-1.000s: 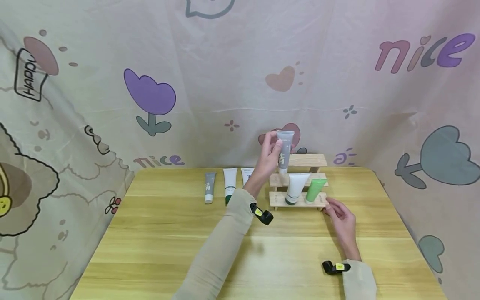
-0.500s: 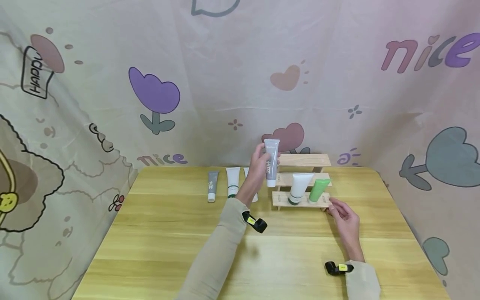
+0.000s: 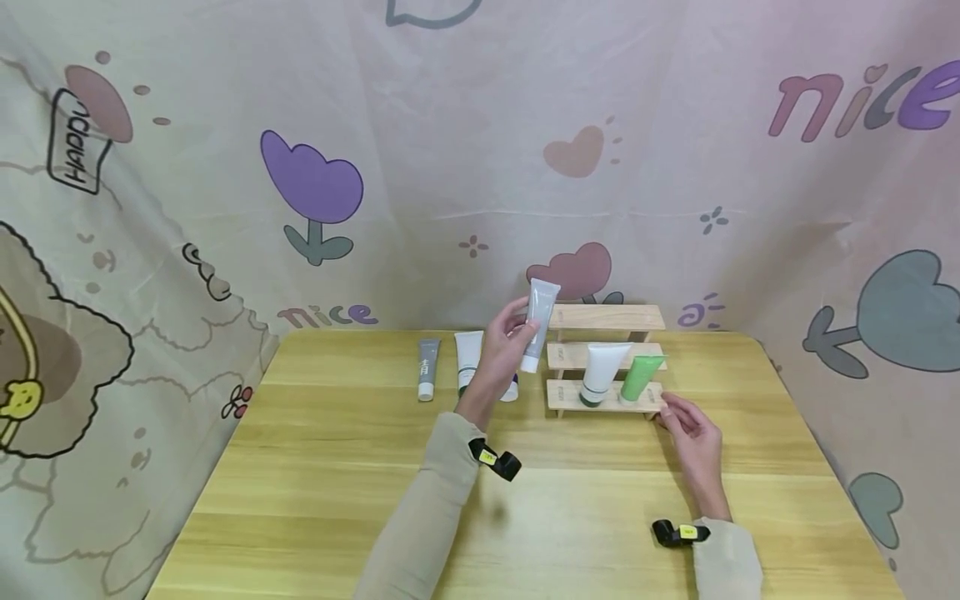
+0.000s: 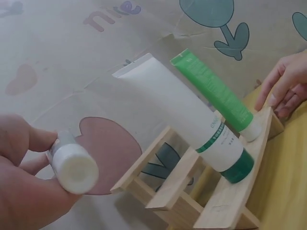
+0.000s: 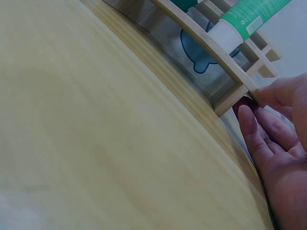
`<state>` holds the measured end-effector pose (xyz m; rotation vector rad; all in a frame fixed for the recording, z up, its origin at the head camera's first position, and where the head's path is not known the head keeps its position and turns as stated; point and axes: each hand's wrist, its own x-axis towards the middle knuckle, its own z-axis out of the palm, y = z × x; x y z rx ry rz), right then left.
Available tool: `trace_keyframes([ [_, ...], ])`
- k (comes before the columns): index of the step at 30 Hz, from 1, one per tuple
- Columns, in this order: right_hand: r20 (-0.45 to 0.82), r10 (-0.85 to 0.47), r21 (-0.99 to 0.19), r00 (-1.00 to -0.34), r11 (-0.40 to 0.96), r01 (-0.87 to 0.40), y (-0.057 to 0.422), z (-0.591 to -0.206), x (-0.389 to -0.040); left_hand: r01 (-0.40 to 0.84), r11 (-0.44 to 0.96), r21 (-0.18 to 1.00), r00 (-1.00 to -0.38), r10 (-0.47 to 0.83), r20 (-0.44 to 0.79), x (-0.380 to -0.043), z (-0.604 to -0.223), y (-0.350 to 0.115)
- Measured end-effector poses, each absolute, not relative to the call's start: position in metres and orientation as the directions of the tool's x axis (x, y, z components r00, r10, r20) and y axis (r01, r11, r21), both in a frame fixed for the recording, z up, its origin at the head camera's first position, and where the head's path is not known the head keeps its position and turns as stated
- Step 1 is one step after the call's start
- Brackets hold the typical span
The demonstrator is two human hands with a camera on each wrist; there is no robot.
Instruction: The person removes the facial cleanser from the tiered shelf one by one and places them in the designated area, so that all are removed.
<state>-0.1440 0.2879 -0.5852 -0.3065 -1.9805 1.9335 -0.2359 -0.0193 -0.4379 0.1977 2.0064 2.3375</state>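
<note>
My left hand (image 3: 501, 354) pinches a small grey squeeze tube (image 3: 541, 310) with its white cap pointing down, held in the air left of a three-step wooden display stand (image 3: 606, 317). From the left wrist view the white cap (image 4: 76, 170) faces the camera between thumb and fingers. A white tube (image 4: 177, 103) with a dark green cap stands on the lowest step, beside a smaller green tube (image 4: 216, 91). My right hand (image 3: 693, 437) grips the right end of that step, thumb on its edge and fingers below, as the right wrist view shows.
On the table left of the stand are another grey tube (image 3: 427, 369) and a white tube (image 3: 468, 354) with a green cap. A further tube is mostly hidden behind my left hand. A printed cloth (image 3: 435, 167) hangs behind the wooden table (image 3: 322, 475).
My left hand has drawn the grey tube leftward and down from in front of the stand's upper steps, tilting it. The right hand keeps its place at the lowest step.
</note>
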Motion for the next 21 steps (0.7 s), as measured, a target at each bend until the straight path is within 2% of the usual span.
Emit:
trace_keyframes([
  [14,0.093,0.397,-0.996,-0.913,0.030,-0.088,0.286,-0.581,-0.141,-0.038,-0.303,0.952,-0.992,0.127,0.001,-0.216,-0.450,-0.030],
  [21,0.105,0.387,-0.994,-0.916,0.051,-0.092,0.281,-0.565,-0.138,0.009,-0.234,0.972,-0.992,0.120,0.038,-0.204,-0.461,-0.039],
])
